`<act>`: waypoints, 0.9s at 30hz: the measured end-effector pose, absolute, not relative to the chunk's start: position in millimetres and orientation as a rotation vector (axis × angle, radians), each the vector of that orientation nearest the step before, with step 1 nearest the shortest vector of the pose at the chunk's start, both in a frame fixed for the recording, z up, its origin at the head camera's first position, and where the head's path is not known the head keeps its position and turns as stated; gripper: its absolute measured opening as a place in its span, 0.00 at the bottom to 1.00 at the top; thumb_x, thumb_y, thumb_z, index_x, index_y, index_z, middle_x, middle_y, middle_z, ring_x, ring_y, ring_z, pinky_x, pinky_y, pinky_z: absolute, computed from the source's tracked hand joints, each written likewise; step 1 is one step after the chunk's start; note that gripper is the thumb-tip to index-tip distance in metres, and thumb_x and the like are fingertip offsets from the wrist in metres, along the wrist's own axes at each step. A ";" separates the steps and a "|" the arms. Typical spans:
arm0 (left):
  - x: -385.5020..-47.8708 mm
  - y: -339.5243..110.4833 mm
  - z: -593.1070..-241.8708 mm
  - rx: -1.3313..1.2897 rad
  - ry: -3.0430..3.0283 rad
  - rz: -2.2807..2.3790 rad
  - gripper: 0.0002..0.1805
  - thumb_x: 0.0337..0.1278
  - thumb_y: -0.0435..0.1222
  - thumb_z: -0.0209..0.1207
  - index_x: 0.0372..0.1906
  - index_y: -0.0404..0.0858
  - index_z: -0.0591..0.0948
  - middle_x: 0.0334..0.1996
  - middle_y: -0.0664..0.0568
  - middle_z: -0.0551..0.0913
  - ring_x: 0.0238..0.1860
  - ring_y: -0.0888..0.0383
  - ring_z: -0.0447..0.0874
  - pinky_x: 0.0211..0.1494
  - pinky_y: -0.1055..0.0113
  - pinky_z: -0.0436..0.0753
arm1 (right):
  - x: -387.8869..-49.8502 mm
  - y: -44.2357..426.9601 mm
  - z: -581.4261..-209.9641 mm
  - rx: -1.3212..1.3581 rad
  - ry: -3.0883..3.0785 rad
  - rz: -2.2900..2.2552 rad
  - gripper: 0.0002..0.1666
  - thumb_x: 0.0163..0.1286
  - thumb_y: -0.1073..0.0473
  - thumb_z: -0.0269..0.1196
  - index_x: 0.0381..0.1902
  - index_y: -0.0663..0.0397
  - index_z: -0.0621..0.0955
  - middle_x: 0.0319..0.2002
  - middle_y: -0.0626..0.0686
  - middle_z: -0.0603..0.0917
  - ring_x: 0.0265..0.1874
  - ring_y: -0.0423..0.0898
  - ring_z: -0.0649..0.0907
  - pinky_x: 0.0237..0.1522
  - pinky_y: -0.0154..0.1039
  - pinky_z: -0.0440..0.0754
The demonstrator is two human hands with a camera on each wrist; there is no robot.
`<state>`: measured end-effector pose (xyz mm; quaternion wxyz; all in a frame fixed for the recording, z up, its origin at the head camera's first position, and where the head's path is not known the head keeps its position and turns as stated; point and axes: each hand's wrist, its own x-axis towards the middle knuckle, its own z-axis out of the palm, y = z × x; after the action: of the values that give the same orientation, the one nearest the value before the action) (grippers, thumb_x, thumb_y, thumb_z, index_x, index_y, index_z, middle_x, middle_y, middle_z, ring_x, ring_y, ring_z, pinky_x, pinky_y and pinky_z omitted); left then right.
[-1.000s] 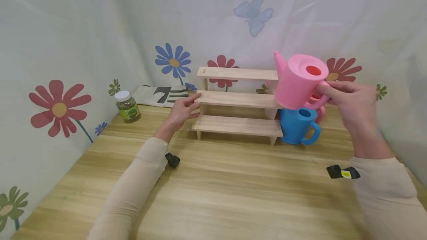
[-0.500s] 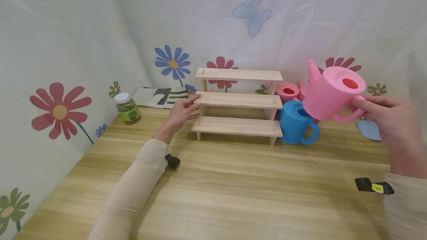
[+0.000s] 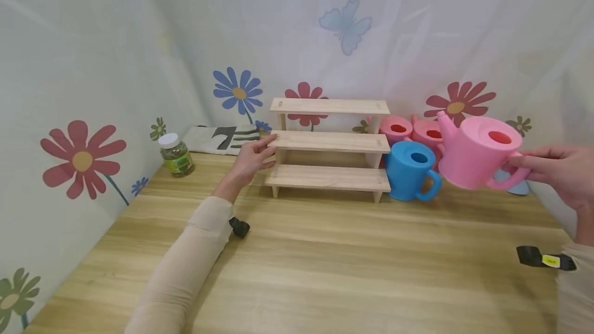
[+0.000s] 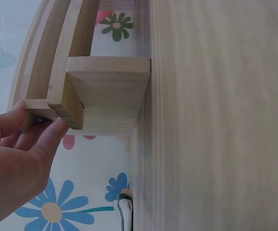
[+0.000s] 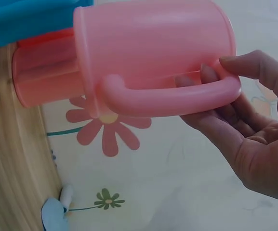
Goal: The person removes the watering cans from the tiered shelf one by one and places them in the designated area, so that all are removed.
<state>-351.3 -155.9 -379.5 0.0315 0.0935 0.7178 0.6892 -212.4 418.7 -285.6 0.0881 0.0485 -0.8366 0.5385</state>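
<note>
In the head view, my right hand (image 3: 563, 171) grips the handle of a pink watering can (image 3: 478, 153), raised above the table with its spout up and to the left. The right wrist view shows the thumb and fingers around the handle's upper end (image 5: 172, 100). My left hand (image 3: 250, 161) holds the left end of a three-tier wooden shelf (image 3: 329, 142) at its middle step. In the left wrist view, the thumb and fingers pinch that plank end (image 4: 37, 104). A blue watering can (image 3: 410, 174) stands right of the shelf, with two more pink watering cans (image 3: 396, 129) behind.
At the back left, a clear jar (image 3: 177, 159) with a white lid stands near a pair of work gloves (image 3: 218, 139). A light blue object (image 3: 517, 187) lies at the far right, partly hidden. A flowered curtain (image 3: 278, 24) encloses the table (image 3: 325, 267).
My right hand has carried the pink watering can rightward and down, away from the shelf, uncovering the cans behind. My left hand stays on the shelf.
</note>
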 end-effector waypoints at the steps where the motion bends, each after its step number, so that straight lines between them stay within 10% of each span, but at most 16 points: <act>1: -351.3 -156.1 -379.9 0.285 2.210 2.119 0.27 0.74 0.34 0.54 0.74 0.40 0.68 0.76 0.47 0.60 0.70 0.49 0.66 0.64 0.49 0.78 | -212.9 419.5 -287.5 0.122 -2.519 1.583 0.14 0.74 0.63 0.61 0.32 0.44 0.90 0.29 0.36 0.87 0.30 0.29 0.85 0.31 0.19 0.82; 27: -350.5 -155.9 -379.3 0.317 2.227 2.119 0.26 0.75 0.34 0.54 0.74 0.39 0.68 0.75 0.44 0.61 0.71 0.48 0.65 0.65 0.46 0.76 | -237.1 436.3 -327.8 0.106 -2.879 1.557 0.13 0.75 0.63 0.61 0.36 0.68 0.87 0.33 0.50 0.90 0.34 0.39 0.88 0.36 0.32 0.87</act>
<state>-350.5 -155.9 -379.3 0.0254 0.1025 0.7204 0.6855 -237.1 436.3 -327.8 -0.0665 0.0322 -0.8772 0.4744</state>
